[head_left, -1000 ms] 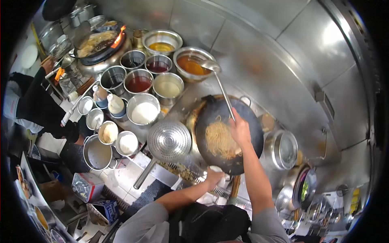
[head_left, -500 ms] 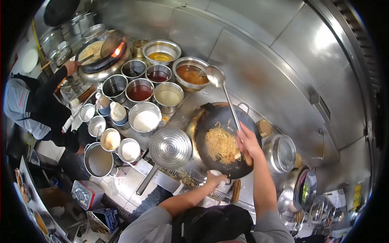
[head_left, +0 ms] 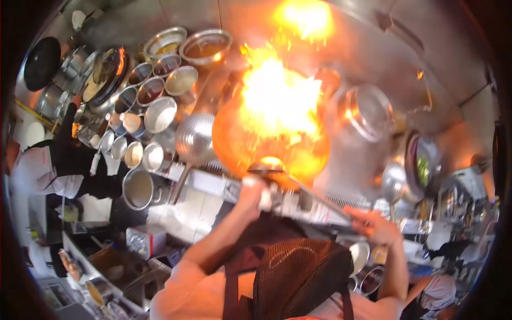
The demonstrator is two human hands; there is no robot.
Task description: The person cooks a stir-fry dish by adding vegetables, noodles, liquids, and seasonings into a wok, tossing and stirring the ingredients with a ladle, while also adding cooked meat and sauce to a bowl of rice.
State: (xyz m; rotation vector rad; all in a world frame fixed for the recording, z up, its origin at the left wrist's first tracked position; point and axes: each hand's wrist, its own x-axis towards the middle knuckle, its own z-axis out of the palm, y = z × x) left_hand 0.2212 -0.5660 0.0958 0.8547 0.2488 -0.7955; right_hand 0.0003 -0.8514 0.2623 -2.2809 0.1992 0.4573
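A large burst of flame [head_left: 282,98] rises from the wok [head_left: 228,140], whose wall glows orange. The glare hides any noodles inside. At the near edge of the wok, my left hand [head_left: 250,194] is closed on its handle, with a white cloth [head_left: 265,200] bunched in the grip. My right hand [head_left: 376,225] is wrapped round the grip of a long metal ladle [head_left: 319,199]. The ladle slants up and left, its bowl over the near rim of the wok, close to my left hand.
Left of the wok sit a perforated strainer [head_left: 196,140] and several metal pots of sauces and seasonings, among them a white-filled pot [head_left: 160,114]. A lidded pot [head_left: 369,112] stands to the right. At far left another person [head_left: 40,168] reaches toward a second wok [head_left: 109,80].
Flames have burst up from the wok, where noodles showed before. My right hand and the ladle have swung down and right, away from the wok's middle. The view has shifted.
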